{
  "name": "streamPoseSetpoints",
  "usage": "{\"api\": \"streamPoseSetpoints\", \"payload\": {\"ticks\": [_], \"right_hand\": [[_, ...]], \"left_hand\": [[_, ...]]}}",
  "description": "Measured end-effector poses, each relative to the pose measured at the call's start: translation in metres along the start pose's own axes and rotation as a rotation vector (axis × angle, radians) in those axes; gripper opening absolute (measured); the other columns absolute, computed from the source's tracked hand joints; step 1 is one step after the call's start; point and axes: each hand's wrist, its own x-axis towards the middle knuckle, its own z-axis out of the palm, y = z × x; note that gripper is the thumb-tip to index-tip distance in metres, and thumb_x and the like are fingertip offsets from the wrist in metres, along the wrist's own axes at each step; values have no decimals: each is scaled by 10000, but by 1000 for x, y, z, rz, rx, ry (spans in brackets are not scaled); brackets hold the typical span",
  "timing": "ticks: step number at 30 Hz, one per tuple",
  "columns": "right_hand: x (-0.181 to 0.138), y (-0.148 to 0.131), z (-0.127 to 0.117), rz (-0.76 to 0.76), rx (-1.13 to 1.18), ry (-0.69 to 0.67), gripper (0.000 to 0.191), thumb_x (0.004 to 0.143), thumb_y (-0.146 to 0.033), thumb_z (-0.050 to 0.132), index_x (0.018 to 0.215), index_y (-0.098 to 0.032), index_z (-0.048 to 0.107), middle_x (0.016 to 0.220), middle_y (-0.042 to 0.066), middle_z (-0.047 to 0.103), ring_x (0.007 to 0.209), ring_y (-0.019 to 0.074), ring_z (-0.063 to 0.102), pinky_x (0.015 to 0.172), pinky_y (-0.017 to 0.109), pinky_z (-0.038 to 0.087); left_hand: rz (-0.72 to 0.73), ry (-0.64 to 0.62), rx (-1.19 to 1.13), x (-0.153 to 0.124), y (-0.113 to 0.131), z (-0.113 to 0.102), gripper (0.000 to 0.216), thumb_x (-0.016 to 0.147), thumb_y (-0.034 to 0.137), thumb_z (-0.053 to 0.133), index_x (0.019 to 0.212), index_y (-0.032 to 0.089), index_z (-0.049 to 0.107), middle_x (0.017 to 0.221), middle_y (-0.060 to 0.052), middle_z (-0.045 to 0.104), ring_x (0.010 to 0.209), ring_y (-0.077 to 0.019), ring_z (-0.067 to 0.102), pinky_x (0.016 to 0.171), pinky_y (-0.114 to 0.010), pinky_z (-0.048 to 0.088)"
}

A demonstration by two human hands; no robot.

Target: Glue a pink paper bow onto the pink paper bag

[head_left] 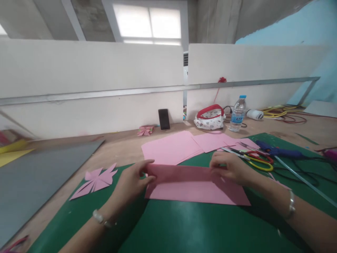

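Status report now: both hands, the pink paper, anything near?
Left hand, right hand pinch pink sheet at folded edge. Sheet on green mat. Scissors beside right hand.

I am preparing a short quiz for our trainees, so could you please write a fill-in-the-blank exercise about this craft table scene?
1. Both hands, left hand and right hand, pinch a folded sheet of ____ paper.
2. That sheet lies on a ____ cutting mat.
3. The red and yellow handled scissors lie nearest the ____ hand.
4. A folded pink paper flower lies to the ____ of the left hand.

Missing words: pink; green; right; left
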Motion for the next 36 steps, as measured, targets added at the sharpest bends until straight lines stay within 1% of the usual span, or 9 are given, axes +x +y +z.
{"api": "streamPoseSetpoints", "payload": {"ticks": [2,4,8,12,17,23,28,32,36], "right_hand": [[-1,0,-4,-10,25,77,136,850,-202,573,732,-181,637,738,29,615,716,152,572,649,264,423],[-1,1,-7,-16,45,108,152,864,-240,563,749,-187,648,743,35,629,716,159,579,649,276,429],[-1,8,-12,34,22,65,141,860,-288,561,841,-202,671,817,49,675,766,185,614,675,299,453],[-2,14,-17,194,-25,66,223,793,-330,620,983,-222,664,974,50,709,893,235,642,752,338,470],[-4,13,-18,297,-25,100,180,772,-334,619,915,-225,633,754,-3,692,674,192,632,602,286,456],[-3,13,-13,194,-5,204,199,846,-378,574,772,-202,631,728,21,677,697,188,626,628,291,476],[-5,5,-15,-107,-141,486,173,882,-284,574,902,-235,740,1133,86,652,1019,254,585,829,382,480],[-9,-12,-19,-186,-233,691,164,862,-224,613,917,-298,748,809,49,635,750,206,575,629,341,466],[-12,-21,-16,-220,-113,585,221,876,-181,586,974,-325,721,811,33,663,734,198,612,634,343,500]], "left_hand": [[-47,52,-114,0,-1,-4,342,730,423,551,915,172,691,872,-70,745,847,-266,680,787,-380,521],[-70,76,-216,-1,0,-7,318,710,466,565,782,183,692,812,-53,745,799,-237,681,732,-328,525],[-111,113,-332,-4,5,-10,296,653,467,620,720,187,688,746,-35,729,738,-211,658,675,-298,505],[-153,139,-390,-6,7,-16,239,630,427,631,682,198,679,685,-5,695,681,-179,626,660,-284,492],[-187,133,-415,-3,1,-16,213,588,393,648,674,198,646,593,14,642,592,-163,589,596,-281,470],[-196,177,-327,0,-4,-9,180,576,378,623,622,205,606,615,-12,675,622,-202,621,614,-307,470],[-190,345,-169,-3,-2,-21,251,636,461,613,648,211,625,770,-34,699,772,-252,635,690,-325,461],[-184,429,-93,-8,0,-34,286,639,496,639,719,222,622,800,-25,687,711,-226,626,643,-319,464],[-8,348,-23,-12,6,-34,360,724,463,600,990,220,587,782,-4,663,628,-184,624,591,-300,492]]}}
